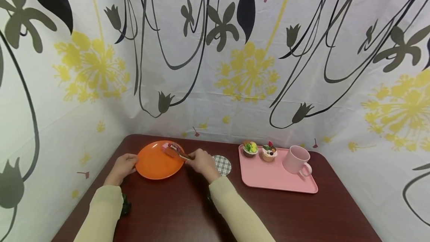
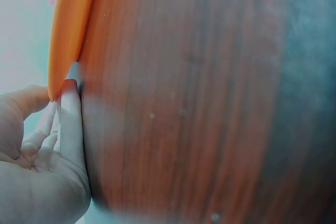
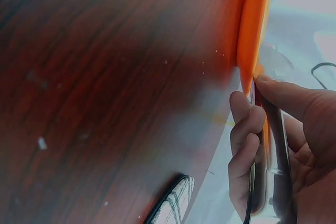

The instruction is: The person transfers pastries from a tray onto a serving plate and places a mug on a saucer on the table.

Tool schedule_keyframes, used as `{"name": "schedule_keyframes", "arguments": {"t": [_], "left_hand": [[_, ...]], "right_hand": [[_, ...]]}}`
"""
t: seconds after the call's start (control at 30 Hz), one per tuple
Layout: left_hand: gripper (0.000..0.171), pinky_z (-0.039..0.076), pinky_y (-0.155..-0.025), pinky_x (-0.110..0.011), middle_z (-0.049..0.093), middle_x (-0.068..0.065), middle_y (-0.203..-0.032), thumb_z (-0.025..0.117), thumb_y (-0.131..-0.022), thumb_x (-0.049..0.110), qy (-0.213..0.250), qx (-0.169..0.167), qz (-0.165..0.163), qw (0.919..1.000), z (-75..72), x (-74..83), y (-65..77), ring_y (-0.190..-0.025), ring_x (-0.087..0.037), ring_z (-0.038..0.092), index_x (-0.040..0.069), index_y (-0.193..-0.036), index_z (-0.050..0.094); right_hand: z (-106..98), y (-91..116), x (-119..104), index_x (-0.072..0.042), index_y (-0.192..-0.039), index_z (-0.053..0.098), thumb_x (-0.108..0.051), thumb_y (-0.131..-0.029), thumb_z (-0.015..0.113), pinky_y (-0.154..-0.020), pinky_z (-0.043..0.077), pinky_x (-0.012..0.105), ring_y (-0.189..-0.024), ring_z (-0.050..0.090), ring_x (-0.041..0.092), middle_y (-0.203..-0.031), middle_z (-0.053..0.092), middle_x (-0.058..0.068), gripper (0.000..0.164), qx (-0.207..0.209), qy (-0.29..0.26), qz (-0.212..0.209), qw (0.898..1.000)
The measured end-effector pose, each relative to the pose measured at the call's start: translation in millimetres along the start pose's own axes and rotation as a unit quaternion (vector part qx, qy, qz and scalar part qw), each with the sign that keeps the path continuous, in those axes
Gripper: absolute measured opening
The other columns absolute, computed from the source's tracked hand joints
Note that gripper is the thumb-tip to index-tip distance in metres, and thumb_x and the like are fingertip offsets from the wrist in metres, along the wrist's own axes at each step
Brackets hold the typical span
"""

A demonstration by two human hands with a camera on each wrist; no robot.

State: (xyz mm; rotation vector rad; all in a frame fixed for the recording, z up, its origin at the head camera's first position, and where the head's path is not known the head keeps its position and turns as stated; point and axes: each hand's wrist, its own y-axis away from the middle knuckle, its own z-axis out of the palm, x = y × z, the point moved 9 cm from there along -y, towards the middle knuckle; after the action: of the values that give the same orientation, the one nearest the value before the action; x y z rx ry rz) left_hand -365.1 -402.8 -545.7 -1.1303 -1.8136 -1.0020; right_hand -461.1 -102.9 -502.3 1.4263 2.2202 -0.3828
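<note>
An orange plate (image 1: 154, 166) lies at the back left of the dark table. My left hand (image 1: 122, 168) pinches its left rim, the thumb on top and fingers beneath, as the left wrist view shows of the plate (image 2: 72, 22). A small pink piece (image 1: 169, 150), perhaps a slice of cake, is on the plate's upper right part. My right hand (image 1: 203, 164) holds metal tongs (image 1: 183, 155), whose tips reach over the rim to the pink piece. In the right wrist view, fingers and thumb close round the tongs (image 3: 272, 179). Whether the tips squeeze the piece is too small to tell.
A round plaid coaster (image 1: 222, 165) lies just right of my right hand. Farther right, a pink tray (image 1: 272, 183) bears two decorated cupcakes, one with green and yellow topping (image 1: 250, 148) and one with berries (image 1: 269, 152), plus a pink mug (image 1: 295, 160). Patterned cloth (image 1: 215, 122) surrounds the table.
</note>
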Motion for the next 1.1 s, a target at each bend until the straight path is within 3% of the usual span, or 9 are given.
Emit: {"name": "schedule_keyframes", "arguments": {"t": [0.5, 0.77, 0.9, 1.1], "left_hand": [[0.053, 0.065, -0.095, -0.034, 0.049, -0.036, -0.152, 0.044, -0.115, 0.024, -0.005, -0.003, 0.005, 1.0000, 1.0, 6.2, -0.3, -0.128, -0.040, 0.062, -0.014, -0.152, 0.042], [0.054, 0.065, -0.093, -0.033, 0.049, -0.035, -0.151, 0.045, -0.114, 0.025, -0.006, -0.004, 0.009, 0.9999, 2.5, -0.3, -3.8, -0.124, -0.038, 0.064, -0.013, -0.152, 0.042], [0.054, 0.065, -0.091, -0.030, 0.050, -0.035, -0.150, 0.046, -0.114, 0.026, -0.005, -0.002, 0.007, 1.0000, 2.3, -5.9, -5.6, -0.121, -0.034, 0.065, -0.014, -0.151, 0.043], [0.055, 0.065, -0.099, -0.039, 0.047, -0.037, -0.152, 0.045, -0.116, 0.027, 0.002, -0.003, 0.011, 0.9999, 2.6, -3.0, -0.8, -0.133, -0.046, 0.059, -0.015, -0.151, 0.042]], "right_hand": [[-7, 5, 6, -0.026, -0.124, 0.084, -0.039, -0.095, 0.083, -0.059, 0.046, 0.032, -0.071, 0.059, 0.016, -0.100, 0.080, -0.005, 0.032, 0.016, -0.005, -0.006, 1.000], [-11, 16, 13, -0.027, -0.123, 0.084, -0.038, -0.093, 0.084, -0.059, 0.045, 0.034, -0.068, 0.057, 0.019, -0.088, 0.074, -0.004, 0.032, 0.024, -0.013, -0.011, 1.000], [-15, 21, 11, -0.027, -0.124, 0.083, -0.039, -0.093, 0.084, -0.060, 0.048, 0.034, -0.071, 0.060, 0.017, -0.094, 0.078, -0.004, 0.033, 0.031, -0.006, -0.027, 0.999], [-19, 26, 13, -0.027, -0.132, 0.079, -0.038, -0.095, 0.083, -0.064, 0.052, 0.036, -0.076, 0.065, 0.015, -0.107, 0.081, -0.002, 0.039, 0.031, -0.009, -0.035, 0.999]]}}
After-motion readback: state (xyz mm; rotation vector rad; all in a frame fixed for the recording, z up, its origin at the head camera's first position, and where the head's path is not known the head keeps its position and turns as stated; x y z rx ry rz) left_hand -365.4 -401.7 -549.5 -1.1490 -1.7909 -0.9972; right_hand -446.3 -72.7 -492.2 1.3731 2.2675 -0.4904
